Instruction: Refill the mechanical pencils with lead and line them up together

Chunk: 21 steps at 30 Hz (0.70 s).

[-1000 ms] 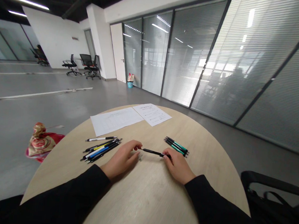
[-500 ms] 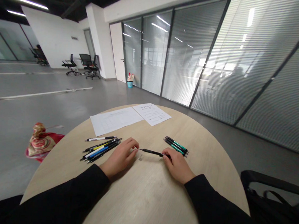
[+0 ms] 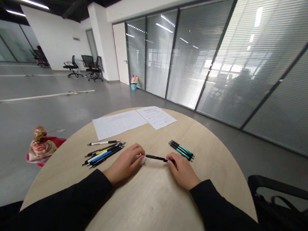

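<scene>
My right hand [image 3: 183,169] is closed on the rear of a black pen [image 3: 156,158], which lies nearly level with its tip pointing left. My left hand [image 3: 126,162] is closed beside that tip, thumb and forefinger pinched together; what they hold, if anything, is too small to name. A small pale, see-through piece [image 3: 144,161] shows at the left fingertips, partly covered by them. Left of my left hand lies a bunch of mixed pens [image 3: 104,155] in black, blue, yellow and white. Just beyond my right hand sit several green and black pens [image 3: 181,150], side by side.
Two printed sheets [image 3: 121,123] lie at the far side of the round wooden table [image 3: 146,207]. A red and gold bag [image 3: 43,146] is beyond the table's left edge. A black chair [image 3: 281,196] stands close at the right.
My left hand has shifted slightly right and down, over the small see-through piece. The thin dark bit between the pen's tip and the left fingers no longer shows. My right hand stays nearly still.
</scene>
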{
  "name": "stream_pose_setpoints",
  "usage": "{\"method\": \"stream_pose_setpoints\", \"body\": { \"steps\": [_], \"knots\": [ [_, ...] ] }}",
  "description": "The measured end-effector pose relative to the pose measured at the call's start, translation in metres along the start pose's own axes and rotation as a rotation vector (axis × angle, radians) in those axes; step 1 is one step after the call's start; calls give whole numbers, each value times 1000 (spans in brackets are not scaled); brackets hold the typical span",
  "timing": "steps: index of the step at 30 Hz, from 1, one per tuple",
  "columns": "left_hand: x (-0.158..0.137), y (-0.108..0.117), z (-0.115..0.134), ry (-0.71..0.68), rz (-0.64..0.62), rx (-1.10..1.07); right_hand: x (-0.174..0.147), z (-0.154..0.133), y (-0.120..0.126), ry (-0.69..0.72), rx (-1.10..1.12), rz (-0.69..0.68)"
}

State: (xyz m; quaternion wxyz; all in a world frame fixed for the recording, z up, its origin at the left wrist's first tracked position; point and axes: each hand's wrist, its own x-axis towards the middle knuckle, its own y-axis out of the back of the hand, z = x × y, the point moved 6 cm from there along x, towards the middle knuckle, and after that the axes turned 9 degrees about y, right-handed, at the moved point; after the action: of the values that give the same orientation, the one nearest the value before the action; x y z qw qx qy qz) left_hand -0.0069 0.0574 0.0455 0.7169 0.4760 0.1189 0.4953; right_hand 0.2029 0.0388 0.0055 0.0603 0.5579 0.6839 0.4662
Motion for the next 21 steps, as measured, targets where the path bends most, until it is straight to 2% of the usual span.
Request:
{"method": "stream_pose_setpoints", "body": {
  "steps": [21],
  "knots": [
    [0, -4, -3, 16, -29, -52, -1, -1, -3, 22, -36, -9]
  ]
}}
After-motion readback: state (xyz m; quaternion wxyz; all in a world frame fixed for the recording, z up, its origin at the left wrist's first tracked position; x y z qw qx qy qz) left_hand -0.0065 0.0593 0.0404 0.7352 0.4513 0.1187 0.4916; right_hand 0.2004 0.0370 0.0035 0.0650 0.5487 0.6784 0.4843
